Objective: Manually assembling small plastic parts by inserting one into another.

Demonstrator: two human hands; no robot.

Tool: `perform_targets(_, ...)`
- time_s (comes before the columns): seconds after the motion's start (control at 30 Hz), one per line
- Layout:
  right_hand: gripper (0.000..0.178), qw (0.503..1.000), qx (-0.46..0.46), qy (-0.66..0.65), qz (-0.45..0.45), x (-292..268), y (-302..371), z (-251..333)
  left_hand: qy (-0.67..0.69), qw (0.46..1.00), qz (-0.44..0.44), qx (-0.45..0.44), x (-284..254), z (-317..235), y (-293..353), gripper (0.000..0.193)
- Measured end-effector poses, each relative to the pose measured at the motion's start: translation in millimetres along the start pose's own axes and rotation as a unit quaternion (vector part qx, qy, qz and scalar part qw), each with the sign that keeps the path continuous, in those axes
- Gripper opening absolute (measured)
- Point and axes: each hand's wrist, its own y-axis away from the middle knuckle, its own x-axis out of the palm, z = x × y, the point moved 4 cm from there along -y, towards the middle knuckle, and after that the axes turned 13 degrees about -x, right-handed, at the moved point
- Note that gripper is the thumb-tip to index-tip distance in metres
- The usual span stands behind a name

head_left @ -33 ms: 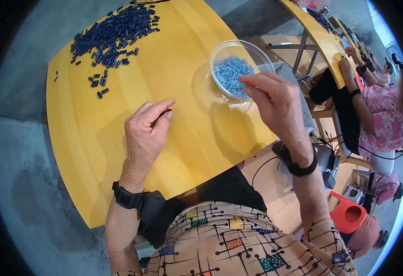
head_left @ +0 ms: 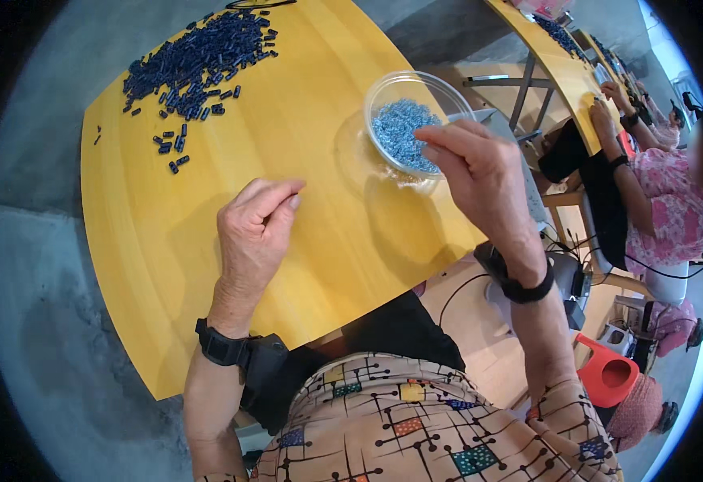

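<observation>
My left hand [head_left: 256, 221] is closed in a pinch above the table, thumb against the bent forefinger. What it grips is mostly hidden by the fingers; a small dark piece showed at the fingertips in the earlier frame. My right hand [head_left: 484, 173] is also pinched, held over the right rim of a clear round plastic tub [head_left: 374, 138]. Whatever lies between those fingertips is too small to make out. Many tiny shiny silvery-blue metal pieces [head_left: 403, 132] fill the tub's bottom. A large heap of small dark-blue plastic pieces [head_left: 207, 60] lies at the far left of the table.
The yellow table [head_left: 303, 265] has curved-looking edges in this view. Several loose dark-blue pieces [head_left: 173, 145] lie nearer than the heap. A black cable loop [head_left: 259, 4] rests at the far edge. On the right, other people [head_left: 664, 201] sit at another table, and a red stool [head_left: 608, 373] stands behind.
The dark piece seen at my left fingertips has slipped out of sight between the fingers. My right hand has shifted very slightly; the rest looks unchanged.
</observation>
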Motion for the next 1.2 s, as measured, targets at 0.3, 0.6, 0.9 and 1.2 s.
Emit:
perform_targets(0.3, 0.020, 0.974, 0.013, 0.101, 0.203, 39, -20, -38, 0.023, 0.999, -0.009, -0.020, -1, 5, 0, 0.008)
perform_targets(0.6, 0.011, 0.978, 0.098, -0.026, 0.180, 41, -20, -37, -0.064, 0.998, -0.003, 0.000, -6, 0, -3, 0.008)
perform_targets(0.9, 0.014, 0.979, 0.137, -0.071, 0.132, 30, -21, -37, -0.130, 0.990, -0.002, 0.044, -13, -3, -4, 0.010)
perform_targets(1.2, 0.014, 0.920, 0.256, -0.285, 0.083, 26, -17, -40, -0.068, 0.997, -0.013, 0.032, -15, 0, -3, 0.010)
